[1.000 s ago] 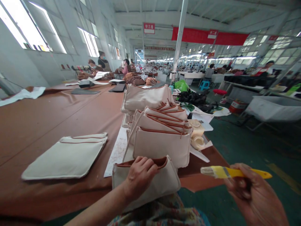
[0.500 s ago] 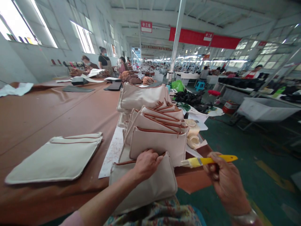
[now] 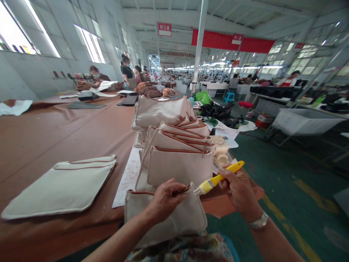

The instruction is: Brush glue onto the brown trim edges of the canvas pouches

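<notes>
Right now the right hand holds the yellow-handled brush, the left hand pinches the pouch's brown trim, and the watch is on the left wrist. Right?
Not quite: in the head view the watch is on the right wrist, not the left. The rest stands: the right hand holds the yellow-handled brush, the left hand pinches the pouch's brown trim.

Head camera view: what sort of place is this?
Probably a bag-making factory: canvas pouches with brown trim are stacked on a long brown-covered workbench, and a standing worker is among workstations running down the hall.
</notes>
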A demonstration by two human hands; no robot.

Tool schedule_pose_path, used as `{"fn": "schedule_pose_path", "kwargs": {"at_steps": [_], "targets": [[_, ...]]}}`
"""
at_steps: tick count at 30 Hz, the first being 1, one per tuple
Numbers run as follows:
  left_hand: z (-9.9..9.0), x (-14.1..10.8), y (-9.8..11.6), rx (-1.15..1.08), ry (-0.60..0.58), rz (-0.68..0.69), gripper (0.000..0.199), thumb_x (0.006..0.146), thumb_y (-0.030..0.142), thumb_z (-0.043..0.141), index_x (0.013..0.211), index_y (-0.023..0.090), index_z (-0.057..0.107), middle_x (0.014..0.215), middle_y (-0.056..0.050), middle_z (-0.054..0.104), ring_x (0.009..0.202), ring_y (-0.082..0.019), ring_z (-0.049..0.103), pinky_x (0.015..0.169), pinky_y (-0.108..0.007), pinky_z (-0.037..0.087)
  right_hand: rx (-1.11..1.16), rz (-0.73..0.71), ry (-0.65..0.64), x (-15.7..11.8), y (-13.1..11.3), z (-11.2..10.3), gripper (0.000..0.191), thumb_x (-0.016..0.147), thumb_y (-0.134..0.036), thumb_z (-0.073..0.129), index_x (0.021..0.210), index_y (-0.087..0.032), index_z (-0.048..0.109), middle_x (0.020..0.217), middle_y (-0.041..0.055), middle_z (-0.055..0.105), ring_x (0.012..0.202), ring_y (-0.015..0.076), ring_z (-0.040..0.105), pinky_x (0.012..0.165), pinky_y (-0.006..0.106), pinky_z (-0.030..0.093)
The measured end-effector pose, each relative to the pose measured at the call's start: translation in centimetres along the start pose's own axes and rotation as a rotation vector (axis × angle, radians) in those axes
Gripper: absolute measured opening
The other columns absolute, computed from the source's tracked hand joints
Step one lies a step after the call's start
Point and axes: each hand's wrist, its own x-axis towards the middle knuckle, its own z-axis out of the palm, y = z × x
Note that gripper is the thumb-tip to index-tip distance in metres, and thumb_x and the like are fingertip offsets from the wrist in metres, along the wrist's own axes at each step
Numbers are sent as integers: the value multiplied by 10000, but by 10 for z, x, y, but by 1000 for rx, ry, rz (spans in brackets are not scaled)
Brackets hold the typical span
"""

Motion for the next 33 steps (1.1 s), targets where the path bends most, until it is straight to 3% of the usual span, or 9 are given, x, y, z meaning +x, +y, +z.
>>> {"fn": "schedule_pose_path", "kwargs": {"at_steps": [5,9,12,17,22,27,29,33], "targets": [[0,-12,9,-187,-10,28,174,857,259,621,933,179,756,817,-19,486,751,-135,515,664,-220,384,-256,-154,42,9,-3,2,308,808,-441,728,811,-169,584,517,-54,467,462,77,400,435,194,324],[0,-16,8,-196,8,65,169,867,280,634,927,178,755,812,-23,486,748,-133,509,662,-215,390,-158,-102,16,3,-10,-1,296,820,-439,718,852,-181,575,511,-69,439,434,79,363,404,204,265],[3,-21,4,-132,52,158,174,887,307,633,922,188,755,789,-23,491,713,-125,505,640,-216,391,-196,-57,-69,-3,-12,1,298,821,-434,720,822,-179,566,535,-58,463,451,75,371,421,201,282],[2,-33,10,38,113,399,161,934,284,597,975,225,740,814,-32,550,704,-113,541,632,-211,403,-160,-152,32,0,-26,3,277,832,-405,713,798,-186,547,518,-65,443,447,70,362,416,184,264],[-9,-44,27,277,167,609,103,934,258,610,886,174,647,783,-23,569,654,-107,525,592,-215,384,-87,25,-96,-8,-34,18,309,785,-391,753,788,-184,524,539,-67,439,432,49,327,394,161,223],[-18,-49,25,379,208,660,115,941,256,606,862,173,607,768,-15,557,648,-110,520,588,-225,381,-72,106,-268,-36,-46,18,256,798,-373,744,784,-177,581,573,-54,444,457,44,340,423,157,274],[-21,-50,23,396,207,654,155,959,267,574,842,171,603,768,-19,558,651,-114,518,590,-231,384,-118,73,-245,-41,-57,13,266,761,-377,770,748,-170,603,611,-33,485,449,40,344,397,155,250],[-25,-53,29,421,209,694,191,977,275,544,825,176,603,748,-15,556,633,-113,501,577,-236,372,-140,-75,-59,-41,-59,19,259,751,-397,781,756,-184,633,549,-41,452,444,49,363,402,149,280]]}}
